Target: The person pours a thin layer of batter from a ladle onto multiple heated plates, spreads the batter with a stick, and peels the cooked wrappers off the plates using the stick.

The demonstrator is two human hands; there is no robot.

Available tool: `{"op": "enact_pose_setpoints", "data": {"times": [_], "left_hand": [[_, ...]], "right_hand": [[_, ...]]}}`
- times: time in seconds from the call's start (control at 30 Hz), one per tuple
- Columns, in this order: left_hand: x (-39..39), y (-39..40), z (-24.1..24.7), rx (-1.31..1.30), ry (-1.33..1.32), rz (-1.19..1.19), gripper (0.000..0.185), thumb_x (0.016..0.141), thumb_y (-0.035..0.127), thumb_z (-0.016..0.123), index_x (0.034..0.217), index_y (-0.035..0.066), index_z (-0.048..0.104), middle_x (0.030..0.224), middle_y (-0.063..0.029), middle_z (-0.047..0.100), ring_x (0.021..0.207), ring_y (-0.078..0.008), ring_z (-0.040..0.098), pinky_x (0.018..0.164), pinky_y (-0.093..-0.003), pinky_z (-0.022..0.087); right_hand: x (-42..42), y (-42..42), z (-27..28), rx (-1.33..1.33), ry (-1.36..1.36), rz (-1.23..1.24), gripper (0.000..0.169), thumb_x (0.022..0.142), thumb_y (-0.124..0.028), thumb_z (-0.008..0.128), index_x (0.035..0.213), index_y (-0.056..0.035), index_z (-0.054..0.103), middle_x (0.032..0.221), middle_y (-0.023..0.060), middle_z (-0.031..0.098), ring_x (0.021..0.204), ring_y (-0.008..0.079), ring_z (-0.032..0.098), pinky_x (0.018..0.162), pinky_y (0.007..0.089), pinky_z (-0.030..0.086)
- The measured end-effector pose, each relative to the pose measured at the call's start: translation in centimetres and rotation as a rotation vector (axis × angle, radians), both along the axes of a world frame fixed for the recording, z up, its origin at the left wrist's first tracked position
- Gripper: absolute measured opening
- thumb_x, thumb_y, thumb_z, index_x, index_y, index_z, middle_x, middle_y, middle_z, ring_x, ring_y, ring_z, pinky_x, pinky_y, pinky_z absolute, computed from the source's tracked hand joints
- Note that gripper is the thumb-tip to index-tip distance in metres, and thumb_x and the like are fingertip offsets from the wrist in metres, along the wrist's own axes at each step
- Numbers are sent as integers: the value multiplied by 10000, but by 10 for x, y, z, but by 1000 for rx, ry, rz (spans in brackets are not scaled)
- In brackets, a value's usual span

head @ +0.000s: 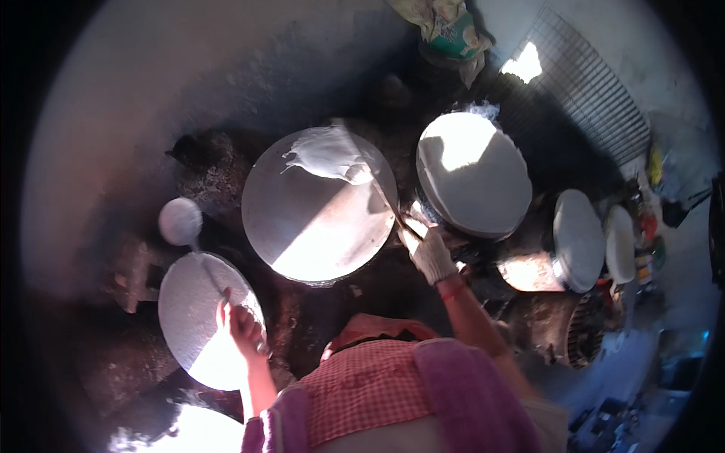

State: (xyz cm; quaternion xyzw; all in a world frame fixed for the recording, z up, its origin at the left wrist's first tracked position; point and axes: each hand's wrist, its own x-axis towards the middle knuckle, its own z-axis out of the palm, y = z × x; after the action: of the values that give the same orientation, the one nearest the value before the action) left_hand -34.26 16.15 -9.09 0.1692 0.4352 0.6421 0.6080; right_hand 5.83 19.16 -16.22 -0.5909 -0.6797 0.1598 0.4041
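My left hand [243, 328], bare, grips the handle of a ladle over a round pan [187, 317] at the lower left; the ladle's blurred round bowl [180, 221] is beyond the pan's far edge. My right hand [429, 249], in a pale knitted glove, is closed round the handle of a flat spreading tool [380, 189]. That tool reaches over a large round griddle [317, 226], its far end at a patch of white batter [325, 153]. The blade's shape is blurred. Sunlight falls across the griddle and the left pan.
Right of the griddle is another round pan [481, 187] with a pale sheet over it. Farther right stand smaller round pans [578, 240]. A bright, steaming round surface [198, 433] lies at the bottom left. A wire rack [595, 85] and a plastic bag [453, 31] are at the top.
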Motion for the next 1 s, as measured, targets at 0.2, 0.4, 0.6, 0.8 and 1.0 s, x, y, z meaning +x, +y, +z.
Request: {"op": "enact_pose_setpoints", "data": {"times": [0.2,0.4,0.6,0.8,1.0], "left_hand": [[-18,-18,-18,-50,47,14,359,1073,203,468,1399,58,511,697,42,415,457,-18,304,347,-188,236],[-49,-86,46,-43,531,302,475,1052,229,503,1481,39,431,639,67,359,416,-15,286,349,-193,216],[-86,-75,-6,-42,389,233,435,1053,234,542,1445,61,468,697,72,388,484,-12,307,395,-201,231],[-29,-99,-6,33,298,392,396,1067,215,502,1449,126,456,727,42,424,487,-28,321,404,-207,241],[12,-95,-1,107,303,447,371,1076,196,477,1432,94,459,730,29,429,472,-46,328,396,-222,287]], "right_hand": [[-61,19,33,-560,512,-28,302,985,-162,625,1265,-53,646,998,56,715,881,111,638,764,268,511],[33,-8,-12,-732,954,217,377,1037,-375,501,1315,-137,593,888,-4,640,626,141,584,504,278,467],[-82,0,60,-725,661,-169,254,982,-216,643,1226,-151,677,636,-82,557,427,53,418,384,251,318],[-6,8,13,-378,394,-161,196,973,-206,630,1124,-91,681,895,9,645,673,102,566,507,254,444],[-52,31,71,-841,706,115,306,989,-253,600,1258,-115,643,717,-49,593,473,54,470,412,215,355]]}}
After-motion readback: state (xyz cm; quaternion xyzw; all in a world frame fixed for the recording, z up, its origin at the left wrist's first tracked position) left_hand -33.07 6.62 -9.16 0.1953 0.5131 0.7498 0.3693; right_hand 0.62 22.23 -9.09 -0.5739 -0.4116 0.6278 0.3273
